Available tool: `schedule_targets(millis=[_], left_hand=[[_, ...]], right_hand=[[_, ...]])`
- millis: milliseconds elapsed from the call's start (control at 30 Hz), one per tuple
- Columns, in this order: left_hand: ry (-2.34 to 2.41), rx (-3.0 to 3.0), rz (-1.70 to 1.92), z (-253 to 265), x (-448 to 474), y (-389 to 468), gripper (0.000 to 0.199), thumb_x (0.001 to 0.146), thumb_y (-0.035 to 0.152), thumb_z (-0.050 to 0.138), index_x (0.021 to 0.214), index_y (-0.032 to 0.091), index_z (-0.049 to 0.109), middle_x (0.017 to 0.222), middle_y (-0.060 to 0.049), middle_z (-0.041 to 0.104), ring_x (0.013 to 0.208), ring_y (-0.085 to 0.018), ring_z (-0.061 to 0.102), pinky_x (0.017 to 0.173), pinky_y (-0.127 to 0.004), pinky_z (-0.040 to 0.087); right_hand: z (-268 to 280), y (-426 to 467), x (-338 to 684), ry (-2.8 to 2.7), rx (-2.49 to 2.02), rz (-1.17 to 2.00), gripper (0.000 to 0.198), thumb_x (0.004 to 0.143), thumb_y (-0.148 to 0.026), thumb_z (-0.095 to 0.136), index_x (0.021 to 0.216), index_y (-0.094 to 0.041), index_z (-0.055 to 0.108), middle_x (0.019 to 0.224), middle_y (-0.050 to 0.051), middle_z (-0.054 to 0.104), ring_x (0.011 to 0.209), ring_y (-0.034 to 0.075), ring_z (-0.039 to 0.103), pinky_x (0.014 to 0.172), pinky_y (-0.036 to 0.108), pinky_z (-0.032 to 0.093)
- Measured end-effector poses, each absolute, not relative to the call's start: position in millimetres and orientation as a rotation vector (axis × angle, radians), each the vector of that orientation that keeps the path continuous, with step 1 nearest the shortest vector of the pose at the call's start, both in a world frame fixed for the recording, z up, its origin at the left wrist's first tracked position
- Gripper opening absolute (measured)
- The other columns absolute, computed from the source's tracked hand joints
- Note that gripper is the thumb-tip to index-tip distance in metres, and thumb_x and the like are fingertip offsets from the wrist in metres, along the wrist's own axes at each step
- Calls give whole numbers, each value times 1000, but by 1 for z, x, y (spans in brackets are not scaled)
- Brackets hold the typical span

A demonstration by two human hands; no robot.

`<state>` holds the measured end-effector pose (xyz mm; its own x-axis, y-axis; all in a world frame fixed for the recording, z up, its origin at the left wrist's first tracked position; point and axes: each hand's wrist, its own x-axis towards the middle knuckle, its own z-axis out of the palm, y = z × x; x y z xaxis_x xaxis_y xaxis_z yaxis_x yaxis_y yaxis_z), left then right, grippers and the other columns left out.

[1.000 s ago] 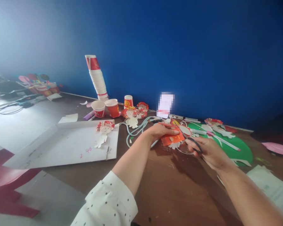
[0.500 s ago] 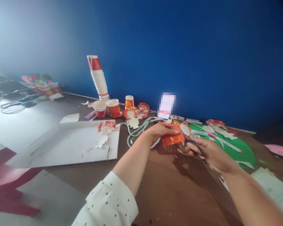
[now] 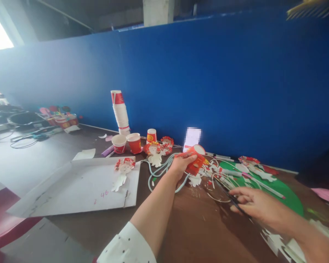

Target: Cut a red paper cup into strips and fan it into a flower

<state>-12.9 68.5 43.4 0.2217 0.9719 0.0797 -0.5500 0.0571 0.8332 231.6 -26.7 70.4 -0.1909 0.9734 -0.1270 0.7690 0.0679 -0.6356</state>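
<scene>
My left hand is closed on a red paper cup whose side is cut open and spread out; its round white bottom faces up. To the right and nearer to me, my right hand grips dark-handled scissors, apart from the cup. The blades point toward the scraps, partly lost among them. Several white and red paper cuttings lie beside the cup, with thin curled strips. A pale blue cable loops under my left wrist.
A stack of paper cups leans near the blue partition. White cardboard with a paper doll lies left. Markers rest on a green sheet. A blurred bright phone-like screen stands behind the cup.
The view has tilted up. My right hand has drawn the scissors away from the cup, to the right and toward me. My left hand has turned the cup, bottom up.
</scene>
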Motion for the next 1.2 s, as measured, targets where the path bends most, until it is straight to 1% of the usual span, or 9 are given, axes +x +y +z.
schedule_targets(millis=[100,333,500,633,767,900,1000,1100,1200], left_hand=[[584,904,1285,46,-11,66,42,62,34,80,94,10,71,85,-10,71,70,-18,66,71,-32,53],[609,904,1271,49,-4,62,42,55,33,84,88,10,72,82,-8,71,70,-18,66,73,-33,51],[587,976,1228,43,0,61,44,59,35,82,95,10,71,87,-11,71,74,-19,66,75,-33,51],[551,1022,1171,41,1,59,45,60,36,81,96,10,71,90,-11,71,77,-20,66,79,-34,50],[508,1021,1153,41,3,58,46,60,36,81,96,9,71,90,-12,71,79,-21,66,82,-35,49],[513,1036,1115,38,7,57,47,62,38,80,99,10,70,92,-12,70,82,-22,66,82,-36,50],[544,1074,1063,35,11,54,47,62,40,79,98,11,70,91,-11,70,80,-21,66,81,-36,50],[574,1077,1005,33,15,51,46,60,40,81,94,11,71,88,-10,70,76,-19,65,80,-34,50],[558,1043,974,34,19,46,43,58,36,83,92,12,72,86,-10,70,76,-18,65,81,-31,49]], right_hand=[[63,-36,224,-2235,-1712,807,32,71,-25,59,99,-28,73,91,5,73,81,24,67,68,27,48],[66,-52,203,-2475,-1798,191,24,65,-18,57,78,-27,74,86,7,70,89,28,62,78,35,44],[81,-34,197,-2179,-1662,498,30,81,-33,48,95,-26,74,97,6,72,87,23,64,72,29,46],[74,-24,186,-2223,-1589,789,27,78,-38,55,67,-21,73,66,3,70,62,18,62,57,26,42],[68,-16,180,-1899,-1598,857,35,81,-46,55,63,-19,68,53,0,62,52,14,55,50,24,37],[72,-5,170,-1131,-1421,1130,32,74,-50,67,73,-18,66,64,-1,62,48,8,47,37,19,28],[71,1,156,-674,-1138,1363,27,63,-35,80,69,-18,60,55,-5,55,40,4,41,30,14,21],[66,4,144,-446,-988,1452,23,64,-27,80,74,-18,61,52,-4,58,38,6,47,29,15,32],[60,5,137,-384,-952,1501,20,70,-24,74,83,-16,62,68,3,69,51,14,62,44,25,51]])
